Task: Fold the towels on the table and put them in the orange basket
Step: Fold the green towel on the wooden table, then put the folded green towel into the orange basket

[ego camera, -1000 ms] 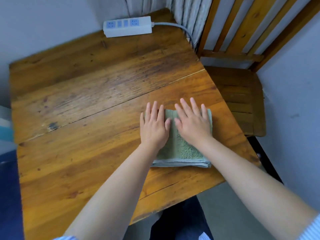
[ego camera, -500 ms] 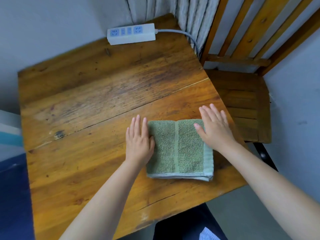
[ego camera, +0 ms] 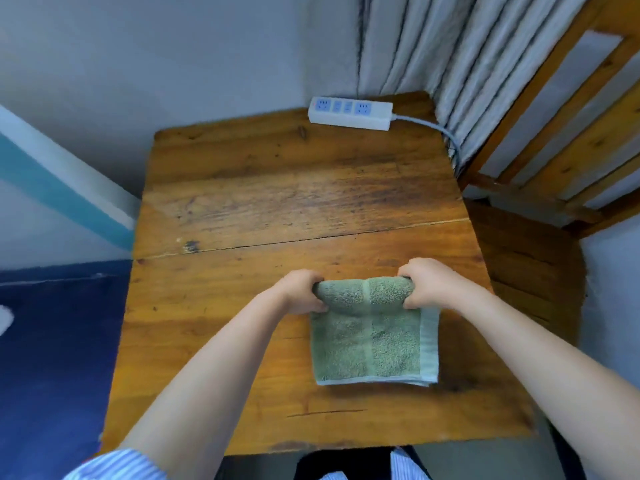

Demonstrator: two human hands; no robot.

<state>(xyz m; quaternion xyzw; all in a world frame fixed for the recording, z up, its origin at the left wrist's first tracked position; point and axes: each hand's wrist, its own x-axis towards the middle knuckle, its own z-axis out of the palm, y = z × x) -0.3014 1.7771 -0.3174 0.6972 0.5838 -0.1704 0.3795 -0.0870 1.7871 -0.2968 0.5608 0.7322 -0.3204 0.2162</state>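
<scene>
A folded green towel (ego camera: 372,344) lies on the wooden table (ego camera: 277,202), near its front right part. My left hand (ego camera: 300,292) grips the towel's far left corner and my right hand (ego camera: 426,283) grips the far right corner. Between them the far edge is lifted off the table and curls over toward me. The near half of the towel lies flat. No orange basket shows in this view.
A white power strip (ego camera: 350,113) with a grey cable lies at the table's far edge. A wooden chair (ego camera: 533,258) stands close to the table's right side, a curtain behind it. Something dark blue (ego camera: 52,358) sits left of the table.
Both hands went from lying flat on the towel to its sides, then took hold of its far corners and raised that edge. The camera view shifted, so the table looks squarer.
</scene>
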